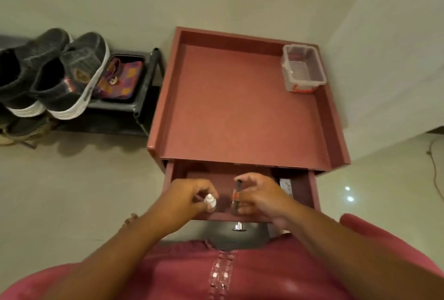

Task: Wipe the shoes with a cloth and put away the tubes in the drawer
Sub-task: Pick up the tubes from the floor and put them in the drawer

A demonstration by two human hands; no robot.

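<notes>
The drawer of a reddish-brown bedside cabinet stands pulled open below me. Both hands reach into it. My left hand pinches a small tube with a white cap near the drawer's left front. My right hand grips a thin dark tube with an orange band, held upright inside the drawer. A pair of dark grey shoes with white soles stands on a black rack at the left. No cloth is visible.
A clear plastic box with red clips sits at the cabinet top's back right corner. A colourful pouch lies on the black rack beside the shoes. The drawer's metal knob points at me. A white item lies in the drawer's right side.
</notes>
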